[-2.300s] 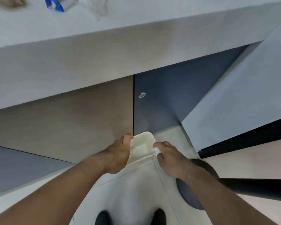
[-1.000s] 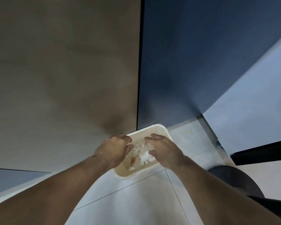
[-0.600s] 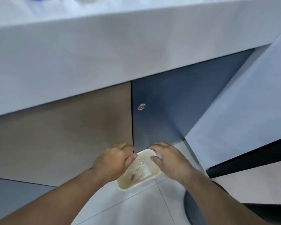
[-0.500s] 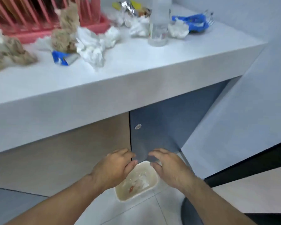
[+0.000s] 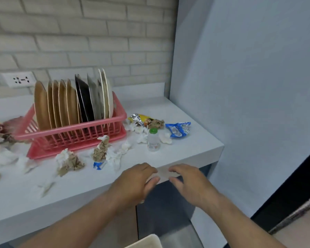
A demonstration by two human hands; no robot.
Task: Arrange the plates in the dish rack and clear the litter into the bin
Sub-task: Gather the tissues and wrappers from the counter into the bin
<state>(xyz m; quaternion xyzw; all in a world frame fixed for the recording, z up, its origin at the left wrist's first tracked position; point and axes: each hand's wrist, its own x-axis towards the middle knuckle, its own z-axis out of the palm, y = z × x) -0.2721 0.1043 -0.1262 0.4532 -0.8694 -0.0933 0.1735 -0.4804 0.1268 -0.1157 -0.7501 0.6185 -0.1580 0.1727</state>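
Note:
A pink dish rack (image 5: 82,130) stands on the white counter (image 5: 184,149) with several plates (image 5: 72,102) upright in it: tan, black, grey and white. Crumpled tissues (image 5: 69,161) and wrappers (image 5: 177,129) lie scattered around it, with a small clear bottle (image 5: 153,139) with a green cap to its right. My left hand (image 5: 135,182) and my right hand (image 5: 191,181) hover at the counter's front edge, fingers apart, holding nothing. A corner of the cream bin (image 5: 147,242) shows on the floor below.
A pale blue wall (image 5: 249,86) closes the counter's right end. A brick wall with a socket (image 5: 20,80) runs behind. Cabinet doors (image 5: 165,212) sit under the counter. More litter (image 5: 0,133) lies at the left edge.
My view has lifted from the bin on the floor to the counter top. Both hands rose from over the bin to the counter's front edge, and they hold nothing.

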